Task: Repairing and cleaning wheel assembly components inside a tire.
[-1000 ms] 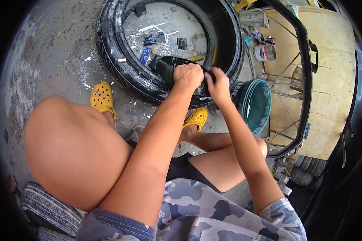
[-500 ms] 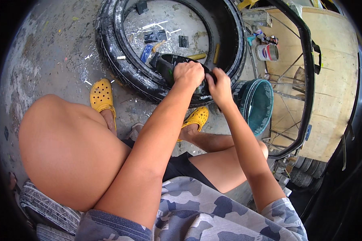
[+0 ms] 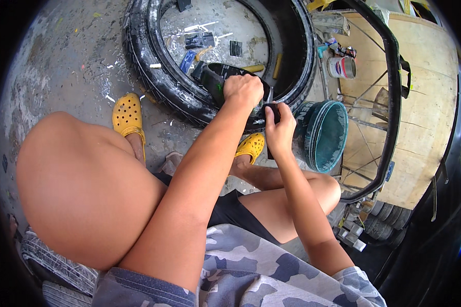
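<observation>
A large black tire (image 3: 175, 105) lies flat on the floor in front of me. Over its near rim rests a smooth, curved black part (image 3: 213, 81) with a small green mark. My left hand (image 3: 244, 91) is closed on this part, its fingers mostly hidden behind the knuckles. Just to the right, my right hand (image 3: 280, 129) pinches a dark, flat-sided black piece (image 3: 273, 112) between thumb and fingers, close to the part's right end. Whether the piece touches the part, I cannot tell.
A teal bucket (image 3: 329, 140) stands right of my right hand. Inside the tire's ring lie a blue piece (image 3: 187, 61), black scraps (image 3: 235, 48) and white strips. Farther right are a small white tub (image 3: 341, 67), a black frame (image 3: 393, 77) and a plywood board (image 3: 427, 97).
My right hand has drawn back toward me, away from the left, and the black piece in it now shows. The left hand has shifted slightly right while holding the curved part.
</observation>
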A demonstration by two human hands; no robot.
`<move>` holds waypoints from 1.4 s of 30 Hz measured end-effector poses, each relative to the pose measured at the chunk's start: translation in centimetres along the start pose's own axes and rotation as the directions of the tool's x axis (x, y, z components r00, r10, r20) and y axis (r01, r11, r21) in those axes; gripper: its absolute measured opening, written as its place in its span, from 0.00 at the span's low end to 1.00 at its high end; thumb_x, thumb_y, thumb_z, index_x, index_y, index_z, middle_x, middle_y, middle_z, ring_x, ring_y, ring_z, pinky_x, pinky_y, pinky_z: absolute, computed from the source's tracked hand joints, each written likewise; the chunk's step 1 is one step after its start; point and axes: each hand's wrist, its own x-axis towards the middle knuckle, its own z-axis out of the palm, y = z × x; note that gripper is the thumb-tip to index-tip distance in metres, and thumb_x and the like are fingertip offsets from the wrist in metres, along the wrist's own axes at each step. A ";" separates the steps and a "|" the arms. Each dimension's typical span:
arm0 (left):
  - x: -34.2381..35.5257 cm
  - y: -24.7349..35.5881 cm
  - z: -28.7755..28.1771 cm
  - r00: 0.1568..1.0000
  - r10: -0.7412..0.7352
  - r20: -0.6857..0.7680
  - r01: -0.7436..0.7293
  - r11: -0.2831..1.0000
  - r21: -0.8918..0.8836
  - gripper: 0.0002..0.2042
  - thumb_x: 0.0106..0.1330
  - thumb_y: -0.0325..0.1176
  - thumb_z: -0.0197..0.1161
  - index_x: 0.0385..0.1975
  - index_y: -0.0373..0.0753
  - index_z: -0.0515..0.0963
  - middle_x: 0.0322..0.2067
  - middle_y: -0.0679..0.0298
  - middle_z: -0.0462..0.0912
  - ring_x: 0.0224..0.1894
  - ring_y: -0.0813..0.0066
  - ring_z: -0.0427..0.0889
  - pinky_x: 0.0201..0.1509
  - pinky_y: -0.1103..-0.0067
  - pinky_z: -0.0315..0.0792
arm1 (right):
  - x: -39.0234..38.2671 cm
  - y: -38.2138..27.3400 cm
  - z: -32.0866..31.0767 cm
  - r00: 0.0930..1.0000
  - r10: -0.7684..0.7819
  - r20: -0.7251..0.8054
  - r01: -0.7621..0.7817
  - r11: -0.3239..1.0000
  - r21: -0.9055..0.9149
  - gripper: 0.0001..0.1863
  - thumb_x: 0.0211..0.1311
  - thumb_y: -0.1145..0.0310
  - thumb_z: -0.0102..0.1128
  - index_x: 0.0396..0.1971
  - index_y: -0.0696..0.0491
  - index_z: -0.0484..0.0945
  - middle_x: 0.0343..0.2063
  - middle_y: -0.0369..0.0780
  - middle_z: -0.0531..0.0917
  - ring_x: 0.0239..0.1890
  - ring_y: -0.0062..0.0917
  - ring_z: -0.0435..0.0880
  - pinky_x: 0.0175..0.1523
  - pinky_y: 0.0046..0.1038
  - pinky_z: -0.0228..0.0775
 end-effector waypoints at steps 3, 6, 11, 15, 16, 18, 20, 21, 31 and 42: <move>0.3 0.3 0.1 1.000 0.015 -0.014 -0.015 1.000 -0.006 0.11 0.58 0.31 0.51 0.30 0.38 0.83 0.36 0.53 0.83 0.41 0.58 0.83 0.44 0.68 0.76 | 3.7 1.1 1.0 1.000 0.008 -0.001 -0.008 0.992 -0.125 0.09 0.54 0.72 0.59 0.28 0.63 0.71 0.27 0.53 0.76 0.31 0.51 0.75 0.36 0.42 0.66; -0.3 0.5 0.6 1.000 0.020 0.002 -0.020 1.000 -0.009 0.11 0.59 0.31 0.51 0.29 0.38 0.83 0.36 0.53 0.83 0.40 0.59 0.83 0.44 0.68 0.76 | 6.1 2.8 1.3 0.990 0.123 -0.076 -0.128 0.990 -0.063 0.12 0.53 0.68 0.61 0.27 0.64 0.73 0.23 0.54 0.77 0.29 0.49 0.77 0.36 0.39 0.67; 0.1 0.3 0.2 1.000 -0.022 -0.013 0.021 1.000 -0.020 0.11 0.58 0.31 0.52 0.30 0.38 0.83 0.36 0.54 0.83 0.41 0.59 0.83 0.45 0.69 0.76 | 1.0 0.0 -1.5 0.985 0.152 0.078 -0.151 0.988 -0.028 0.10 0.52 0.71 0.61 0.26 0.63 0.73 0.25 0.51 0.79 0.28 0.43 0.79 0.36 0.36 0.69; 0.6 0.5 0.0 1.000 -0.016 -0.005 0.016 1.000 -0.025 0.11 0.58 0.31 0.52 0.31 0.39 0.83 0.37 0.54 0.83 0.41 0.60 0.83 0.44 0.69 0.76 | 3.6 0.6 2.0 0.990 -0.062 -0.128 0.038 0.983 -0.182 0.09 0.56 0.73 0.57 0.32 0.62 0.71 0.28 0.51 0.74 0.32 0.49 0.73 0.37 0.41 0.65; 0.4 0.4 -0.2 1.000 -0.022 -0.001 0.022 0.999 -0.025 0.11 0.58 0.31 0.52 0.31 0.39 0.83 0.37 0.54 0.83 0.41 0.60 0.83 0.44 0.69 0.76 | 3.0 0.7 1.9 0.991 -0.060 -0.123 0.037 0.983 -0.178 0.09 0.56 0.73 0.57 0.32 0.62 0.71 0.28 0.51 0.74 0.32 0.49 0.73 0.37 0.41 0.65; -0.2 -0.1 -0.7 1.000 -0.006 0.023 0.007 1.000 -0.011 0.11 0.59 0.31 0.51 0.32 0.39 0.83 0.38 0.54 0.83 0.42 0.60 0.83 0.44 0.68 0.76 | 0.6 0.4 1.3 0.998 -0.039 -0.055 0.035 0.997 -0.075 0.09 0.56 0.73 0.57 0.32 0.62 0.71 0.27 0.51 0.74 0.32 0.48 0.74 0.37 0.40 0.66; 0.0 -0.2 -0.1 1.000 0.005 0.007 -0.005 1.000 0.007 0.12 0.59 0.31 0.52 0.32 0.38 0.83 0.37 0.53 0.83 0.41 0.58 0.83 0.45 0.67 0.77 | -1.9 0.5 0.9 0.995 -0.031 -0.090 0.028 0.999 -0.031 0.08 0.56 0.73 0.57 0.32 0.61 0.71 0.26 0.50 0.73 0.31 0.47 0.74 0.37 0.39 0.67; 0.4 0.0 -0.2 1.000 0.010 -0.005 -0.010 1.000 0.010 0.12 0.59 0.31 0.52 0.32 0.38 0.83 0.37 0.53 0.83 0.41 0.58 0.83 0.45 0.67 0.77 | -1.1 1.1 1.4 0.993 -0.036 -0.111 0.031 0.998 -0.049 0.08 0.56 0.74 0.57 0.32 0.61 0.71 0.26 0.50 0.73 0.31 0.47 0.74 0.37 0.39 0.67; 0.3 -0.3 0.2 0.999 0.023 -0.042 -0.022 1.000 0.011 0.18 0.65 0.45 0.48 0.35 0.39 0.81 0.37 0.54 0.82 0.42 0.57 0.81 0.45 0.61 0.72 | 9.2 9.7 -11.9 0.915 0.371 0.160 -0.375 0.927 -0.002 0.19 0.56 0.61 0.61 0.37 0.63 0.78 0.29 0.42 0.82 0.34 0.24 0.78 0.40 0.27 0.70; 0.8 2.2 0.1 0.976 0.066 0.209 -0.076 0.996 0.036 0.25 0.52 0.59 0.61 0.37 0.43 0.82 0.45 0.61 0.77 0.55 0.59 0.67 0.56 0.56 0.55 | -2.4 35.0 -10.0 0.435 0.588 0.682 -0.899 0.250 0.358 0.11 0.58 0.78 0.53 0.42 0.58 0.72 0.28 0.38 0.80 0.30 0.25 0.83 0.31 0.26 0.79</move>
